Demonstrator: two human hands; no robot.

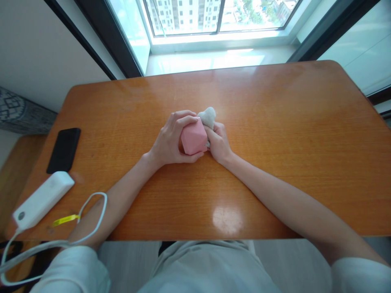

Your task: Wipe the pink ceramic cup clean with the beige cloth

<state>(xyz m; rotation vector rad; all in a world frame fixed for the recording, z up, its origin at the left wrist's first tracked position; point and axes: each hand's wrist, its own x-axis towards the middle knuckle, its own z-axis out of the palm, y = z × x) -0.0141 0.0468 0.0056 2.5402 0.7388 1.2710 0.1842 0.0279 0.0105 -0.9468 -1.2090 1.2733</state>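
Near the middle of the table, a pink faceted block (194, 137), shaped like a polyhedron, is in the grip of my left hand (171, 138). The fingers curl over its top and the thumb lies along its lower edge. To its right, my right hand (220, 142) is closed around a bunched light grey cloth (207, 116). Part of the cloth sticks up above the fist, and a bit shows below the thumb, against the block's right side. The rest of the cloth is hidden inside the right hand.
The brown wooden table (293, 122) has rounded far corners and a window (220, 16) behind it. On the left lie a black phone (64, 150) and a white power strip (44, 199). Its white cable (102, 211), with a yellow tag (65, 220), loops over my left forearm.
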